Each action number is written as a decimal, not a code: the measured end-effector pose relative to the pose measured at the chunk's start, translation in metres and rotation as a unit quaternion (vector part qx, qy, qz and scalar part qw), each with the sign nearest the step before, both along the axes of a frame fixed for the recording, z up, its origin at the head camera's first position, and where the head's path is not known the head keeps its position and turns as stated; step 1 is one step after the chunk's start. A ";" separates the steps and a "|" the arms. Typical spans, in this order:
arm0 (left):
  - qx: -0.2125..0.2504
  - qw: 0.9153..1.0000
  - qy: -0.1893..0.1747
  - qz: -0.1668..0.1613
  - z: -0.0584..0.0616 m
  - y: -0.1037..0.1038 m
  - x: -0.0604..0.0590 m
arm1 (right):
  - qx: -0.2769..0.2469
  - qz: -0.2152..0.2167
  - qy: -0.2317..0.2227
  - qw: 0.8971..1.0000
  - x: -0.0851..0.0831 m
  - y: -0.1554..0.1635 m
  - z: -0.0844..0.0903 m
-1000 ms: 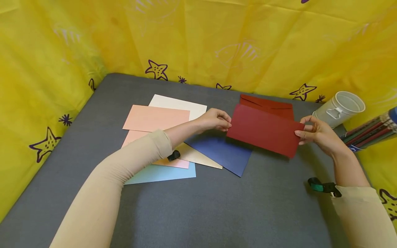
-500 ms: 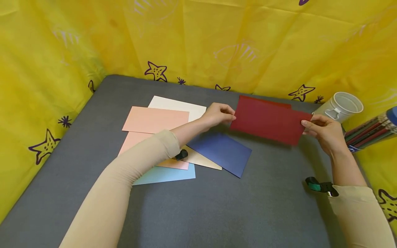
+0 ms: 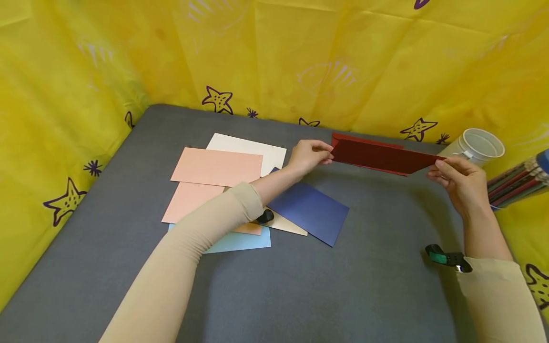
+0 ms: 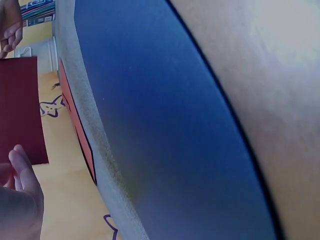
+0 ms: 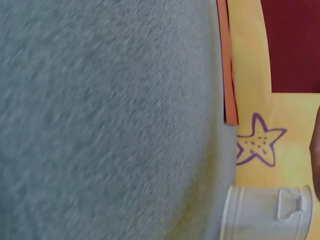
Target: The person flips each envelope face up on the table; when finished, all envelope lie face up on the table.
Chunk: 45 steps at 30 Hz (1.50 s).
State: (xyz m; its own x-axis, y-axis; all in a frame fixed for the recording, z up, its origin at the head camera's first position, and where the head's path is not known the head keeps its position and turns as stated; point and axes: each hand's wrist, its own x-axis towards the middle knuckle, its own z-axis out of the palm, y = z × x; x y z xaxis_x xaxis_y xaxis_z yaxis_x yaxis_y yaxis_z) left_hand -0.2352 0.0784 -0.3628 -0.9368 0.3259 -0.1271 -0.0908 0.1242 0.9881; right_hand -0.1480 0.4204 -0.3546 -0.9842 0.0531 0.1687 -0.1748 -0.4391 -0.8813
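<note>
Fingers [image 3: 322, 153] of the left hand [image 3: 306, 156] pinch the left end of a dark red rectangular paper card [image 3: 381, 157], while the right hand [image 3: 459, 181] curls its fingers over the card's right end, holding it tilted almost edge-on above the grey felt-covered table [image 3: 300, 286]. Just behind the card, near the table's far edge, lies a dark red paper envelope [image 3: 343, 138], mostly hidden by it. Below the left forearm in its beige sleeve [image 3: 206, 243] spreads a loose fan of paper sheets: a navy blue one [image 3: 313, 212], a peach-pink one [image 3: 216, 166], a white one [image 3: 249, 145], a cream one [image 3: 287, 225] and a light blue one [image 3: 240, 242], overlapping one another. A white plastic cup [image 3: 476, 145] stands at the far right corner, beside a bundle of coloured pencils [image 3: 519, 178]. Yellow cloth printed with purple starfish [image 3: 274, 52] walls the table on three sides
</note>
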 end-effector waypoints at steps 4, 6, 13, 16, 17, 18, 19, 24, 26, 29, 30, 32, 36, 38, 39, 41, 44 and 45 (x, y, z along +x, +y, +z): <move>-0.006 1.000 0.001 0.026 -0.003 0.004 -0.001 | -0.003 0.043 0.007 0.999 0.001 0.007 -0.005; -0.005 0.999 -0.004 0.037 -0.005 0.006 -0.001 | 0.004 0.063 0.003 0.998 0.001 0.010 -0.007; -0.061 0.998 0.000 0.031 -0.007 0.008 -0.003 | 0.034 0.135 -0.024 0.990 0.003 0.019 -0.013; -0.085 0.996 0.011 0.021 -0.009 0.011 -0.003 | 0.077 0.109 -0.063 0.989 0.003 0.021 -0.016; -0.087 0.996 0.015 0.019 -0.009 0.012 -0.002 | 0.095 0.096 -0.077 0.988 0.003 0.022 -0.018; -0.090 0.996 0.017 0.017 -0.010 0.013 -0.003 | 0.110 0.082 -0.096 0.986 0.002 0.023 -0.019; -0.092 0.995 0.019 0.015 -0.011 0.015 -0.003 | 0.116 0.075 -0.113 0.984 0.002 0.023 -0.020; -0.103 0.994 0.023 0.014 -0.015 0.019 -0.004 | 0.111 0.080 -0.153 0.979 0.000 0.026 -0.026; -0.112 0.993 0.019 0.009 -0.016 0.019 -0.004 | 0.114 0.079 -0.163 0.977 0.000 0.026 -0.027; -0.119 0.993 0.002 -0.009 -0.018 0.018 -0.004 | 0.129 0.075 -0.181 0.972 -0.001 0.027 -0.028; -0.117 0.993 -0.005 -0.016 -0.018 0.018 -0.004 | 0.135 0.074 -0.187 0.970 -0.002 0.027 -0.028; -0.111 0.993 -0.018 -0.029 -0.019 0.018 -0.004 | 0.145 0.074 -0.199 0.966 -0.002 0.027 -0.028; -0.109 0.993 -0.025 -0.043 -0.020 0.018 -0.004 | 0.180 0.067 -0.227 0.955 -0.005 0.026 -0.028; -0.114 0.992 -0.024 -0.048 -0.020 0.019 -0.003 | 0.198 0.064 -0.241 0.948 -0.006 0.025 -0.029; -0.118 0.991 -0.022 -0.052 -0.020 0.019 -0.003 | 0.205 0.062 -0.246 0.945 -0.006 0.025 -0.029; -0.125 0.990 -0.020 -0.059 -0.020 0.019 -0.003 | 0.218 0.059 -0.253 0.941 -0.007 0.024 -0.030; -0.130 0.989 -0.019 -0.068 -0.021 0.020 -0.002 | 0.226 0.062 -0.257 0.938 -0.009 0.023 -0.031; -0.132 0.989 -0.019 -0.069 -0.021 0.020 -0.003 | 0.229 0.064 -0.257 0.937 -0.009 0.023 -0.031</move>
